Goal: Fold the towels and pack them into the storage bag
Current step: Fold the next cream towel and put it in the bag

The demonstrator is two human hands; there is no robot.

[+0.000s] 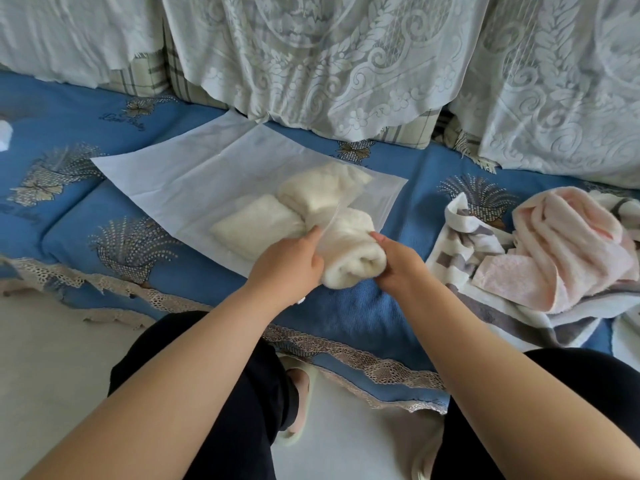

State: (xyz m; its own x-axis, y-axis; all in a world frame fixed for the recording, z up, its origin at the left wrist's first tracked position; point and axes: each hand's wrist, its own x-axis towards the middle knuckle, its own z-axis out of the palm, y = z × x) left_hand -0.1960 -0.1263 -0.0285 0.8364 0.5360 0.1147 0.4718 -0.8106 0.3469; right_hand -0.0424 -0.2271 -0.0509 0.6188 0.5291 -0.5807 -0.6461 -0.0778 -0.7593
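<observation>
1. The bag lies flat at 12 o'clock on the sofa seat, mouth facing the person for easy loading.
2. Unfolded towels wait at 3 o'clock.
3. The rolled towel is half inside the bag.
4. The left hand pinches the bag's edge open; the right hand, fingers curled, grips the roll to push.

Bare forearms, black trousers, pale slipper.
</observation>
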